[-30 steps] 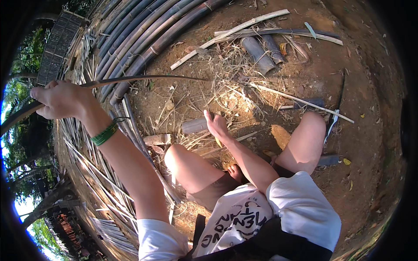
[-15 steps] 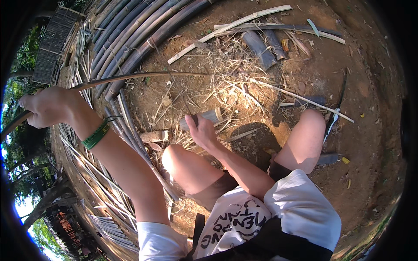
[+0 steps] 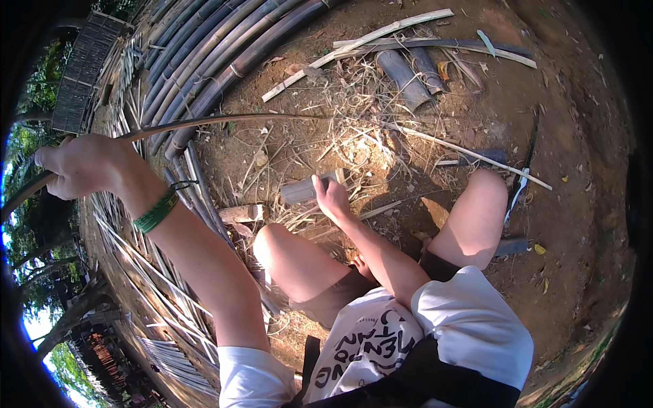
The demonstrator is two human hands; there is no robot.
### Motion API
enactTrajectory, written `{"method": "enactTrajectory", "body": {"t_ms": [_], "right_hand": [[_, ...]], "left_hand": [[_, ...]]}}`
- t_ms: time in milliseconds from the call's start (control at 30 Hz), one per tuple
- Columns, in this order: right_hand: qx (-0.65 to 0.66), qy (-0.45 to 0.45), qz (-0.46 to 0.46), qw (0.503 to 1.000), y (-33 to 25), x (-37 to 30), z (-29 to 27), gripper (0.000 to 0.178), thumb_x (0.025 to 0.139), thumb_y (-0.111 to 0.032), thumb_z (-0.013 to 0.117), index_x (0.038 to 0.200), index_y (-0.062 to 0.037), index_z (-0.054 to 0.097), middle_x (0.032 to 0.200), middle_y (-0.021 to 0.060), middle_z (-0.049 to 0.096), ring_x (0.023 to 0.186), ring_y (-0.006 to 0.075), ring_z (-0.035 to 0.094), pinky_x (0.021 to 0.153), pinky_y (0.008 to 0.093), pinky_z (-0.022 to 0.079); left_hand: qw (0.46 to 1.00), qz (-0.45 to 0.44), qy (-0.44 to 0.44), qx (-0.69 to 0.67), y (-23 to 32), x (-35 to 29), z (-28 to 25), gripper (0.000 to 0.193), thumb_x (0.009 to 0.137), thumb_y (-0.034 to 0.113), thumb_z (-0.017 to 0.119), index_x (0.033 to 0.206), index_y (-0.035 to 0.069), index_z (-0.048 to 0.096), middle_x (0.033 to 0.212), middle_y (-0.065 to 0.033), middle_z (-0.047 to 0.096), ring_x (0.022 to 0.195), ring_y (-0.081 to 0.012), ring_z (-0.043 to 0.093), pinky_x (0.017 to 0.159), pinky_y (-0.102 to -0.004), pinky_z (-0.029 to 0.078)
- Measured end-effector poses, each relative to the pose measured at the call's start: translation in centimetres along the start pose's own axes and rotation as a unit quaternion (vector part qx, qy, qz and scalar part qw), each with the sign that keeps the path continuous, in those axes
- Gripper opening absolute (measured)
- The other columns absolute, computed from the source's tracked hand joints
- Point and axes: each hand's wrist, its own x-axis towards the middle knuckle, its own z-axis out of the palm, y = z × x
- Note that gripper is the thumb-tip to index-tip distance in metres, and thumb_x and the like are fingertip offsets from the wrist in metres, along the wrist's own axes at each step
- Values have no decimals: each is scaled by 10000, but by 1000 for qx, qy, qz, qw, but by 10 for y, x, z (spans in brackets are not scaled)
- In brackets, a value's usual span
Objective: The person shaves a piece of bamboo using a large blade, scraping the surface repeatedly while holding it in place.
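My left hand [image 3: 85, 166], raised at the far left, is closed around a long, thin, brown bamboo strip [image 3: 204, 120]. The strip passes through the fist and arches rightward above the ground; its tip is hard to make out against the litter. Between my bent knees my right hand [image 3: 333, 198] is closed with the thumb up. A small dark thing shows at its fingers, but I cannot make out what it is. Just behind that hand lies a short grey piece of split bamboo [image 3: 298, 192], and a short cut block [image 3: 241, 213] lies nearer my left knee.
Dark bamboo poles [image 3: 224, 78] lie bundled at the back left. Pale split strips [image 3: 160, 289] cover the ground on the left. Shavings [image 3: 367, 146] litter the middle. Short bamboo sections [image 3: 403, 78] and long slats [image 3: 367, 46] lie behind. A thin pale stick [image 3: 476, 155] points toward my right knee.
My right hand has moved a little to the right, uncovering more of the short bamboo piece. A thin dark line above it no longer shows. My left hand has barely shifted, still gripping the strip.
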Motion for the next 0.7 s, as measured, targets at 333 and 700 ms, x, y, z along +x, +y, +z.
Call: {"method": "enactTrajectory", "body": {"t_ms": [333,700], "right_hand": [[-12,-22,40,999,43,18,-5,740,949,-605,416,842,88,650,664,283,630,690,441,657,641,493,520],[24,-65,-24,997,2,3,-52,630,955,-553,483,757,29,621,583,197,598,559,368,622,545,447,479]], "left_hand": [[1000,8,-3,19,-12,3,-1,478,1022,269,444,1190,-163,329,1002,-218,480,882,-243,527,722,-449,422],[966,-74,-185,-163,-14,21,-24,315,1017,307,420,769,135,328,607,-2,335,499,-93,309,450,-246,275]]}}
